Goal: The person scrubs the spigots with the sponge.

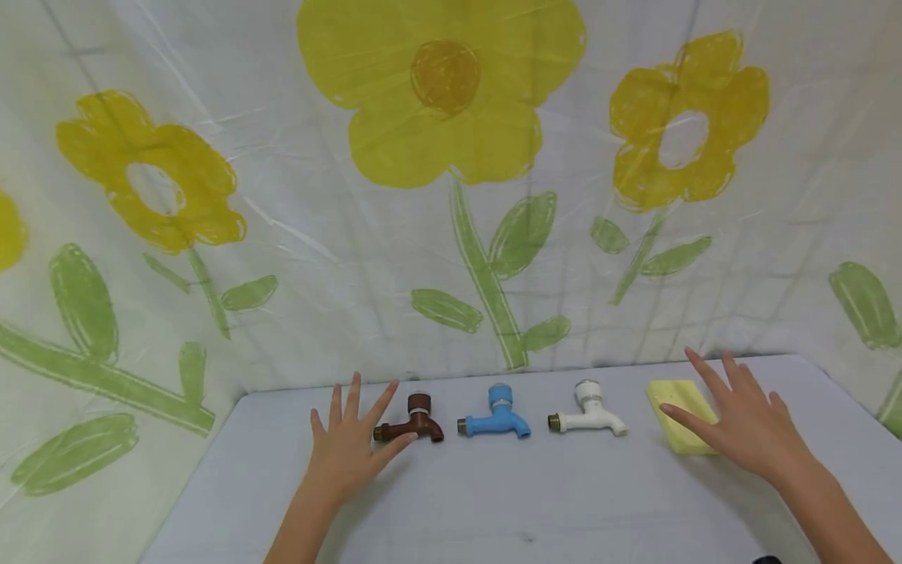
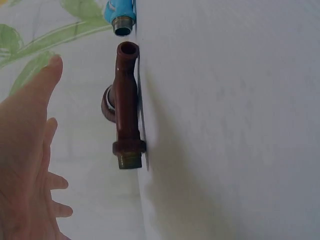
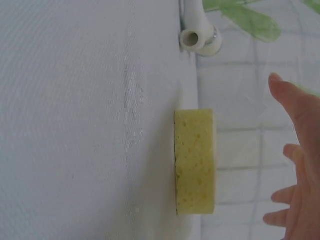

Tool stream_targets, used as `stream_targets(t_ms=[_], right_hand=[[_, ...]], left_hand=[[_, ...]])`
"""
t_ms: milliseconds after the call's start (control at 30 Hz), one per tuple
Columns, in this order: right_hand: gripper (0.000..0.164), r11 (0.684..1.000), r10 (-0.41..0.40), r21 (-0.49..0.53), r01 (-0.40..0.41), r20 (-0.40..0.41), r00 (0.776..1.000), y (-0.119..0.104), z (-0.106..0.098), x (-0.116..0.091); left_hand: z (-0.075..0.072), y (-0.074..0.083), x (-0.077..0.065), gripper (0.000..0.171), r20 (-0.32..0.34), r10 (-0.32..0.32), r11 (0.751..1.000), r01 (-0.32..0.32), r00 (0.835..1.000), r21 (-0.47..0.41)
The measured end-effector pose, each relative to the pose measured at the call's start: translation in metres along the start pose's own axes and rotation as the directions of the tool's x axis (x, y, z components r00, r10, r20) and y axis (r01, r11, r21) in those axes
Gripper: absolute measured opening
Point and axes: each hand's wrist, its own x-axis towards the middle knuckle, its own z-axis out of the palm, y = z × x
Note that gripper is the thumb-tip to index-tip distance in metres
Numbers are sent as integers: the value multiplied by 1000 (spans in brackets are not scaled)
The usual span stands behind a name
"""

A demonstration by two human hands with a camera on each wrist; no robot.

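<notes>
Three taps lie in a row on the white table: a brown tap (image 1: 416, 423), a blue tap (image 1: 497, 417) and a white tap (image 1: 589, 415). Right of them lies a yellow sponge (image 1: 680, 419). My left hand (image 1: 345, 454) hovers with spread fingers beside the brown tap, its thumb near the spout. My right hand (image 1: 754, 427) is spread above the sponge and hides part of its right side. In the left wrist view a gap shows between the hand and the brown tap (image 2: 126, 100). The right wrist view shows the sponge (image 3: 195, 162) apart from the fingers.
A white curtain (image 1: 317, 313) printed with yellow flowers and green leaves hangs behind the table's back edge and along the sides. The white tabletop (image 1: 507, 501) stretches in front of the taps. A small dark object (image 1: 766, 560) shows at the bottom edge.
</notes>
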Motion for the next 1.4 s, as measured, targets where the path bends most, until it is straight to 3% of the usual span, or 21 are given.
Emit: stream_targets(t_ms=[233,433,600,900,1200,1400], right_hand=[[102,1000,4,-7,-4,4,1000,-10,-1,7],[102,1000,16,-2,-16,11,1000,-11,0,10],[103,1000,19,4,-19,12,1000,-9,3,11],[106,999,33,6,-33,20,999,-2,5,16],[106,995,15,99,-16,16,1000,-2,9,17],[105,991,27,128,-31,31,999,2,13,18]], left_hand=[[10,29,16,80,24,49,996,-48,998,-72],[20,61,28,77,26,147,981,-143,989,-133],[29,87,38,76,42,215,970,-208,976,-129],[38,128,50,75,86,261,952,-241,962,-188],[48,158,59,74,59,308,939,-294,949,-177],[57,170,63,66,-16,377,912,-374,926,-168]])
